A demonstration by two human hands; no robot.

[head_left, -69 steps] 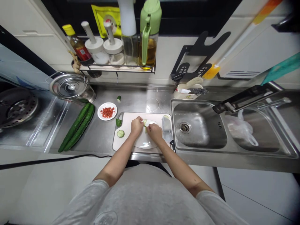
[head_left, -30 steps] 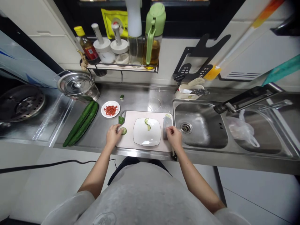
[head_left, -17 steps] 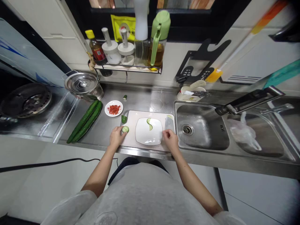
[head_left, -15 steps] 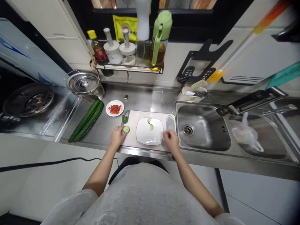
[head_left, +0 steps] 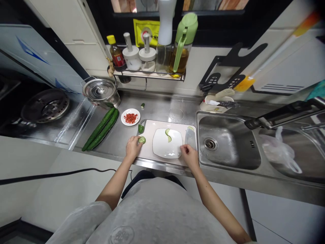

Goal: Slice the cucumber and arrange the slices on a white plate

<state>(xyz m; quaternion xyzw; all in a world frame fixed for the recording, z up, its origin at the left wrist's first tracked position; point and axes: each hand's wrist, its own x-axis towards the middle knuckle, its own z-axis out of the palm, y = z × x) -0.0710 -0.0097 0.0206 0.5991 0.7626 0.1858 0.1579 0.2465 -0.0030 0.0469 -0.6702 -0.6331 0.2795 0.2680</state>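
Observation:
My left hand (head_left: 132, 148) is closed round a cut piece of cucumber (head_left: 142, 140) at the left edge of the pale cutting board (head_left: 149, 127). Just beyond it lies a dark green cucumber end (head_left: 141, 128). A white squarish plate (head_left: 165, 148) rests on the board, with thin cucumber slices (head_left: 168, 135) laid in an S-shaped curve on it. At the plate's right edge, my right hand (head_left: 190, 156) has its fingertips pinched together; what they hold, if anything, is hidden. A knife blade (head_left: 190, 137) lies flat on the board beyond this hand, a slice near its tip.
Two whole cucumbers (head_left: 101, 130) and a small plate (head_left: 130, 124) of chopped red bits lie to the left, before a lidded steel pot (head_left: 100, 91). A sink (head_left: 228, 145) adjoins the board's right side. Above hangs a rack (head_left: 149, 75) of bottles and jars.
The whole view has shifted, so everything appears a little further right. Both hands keep nearly the same places by the plate, and the slices on it look unchanged.

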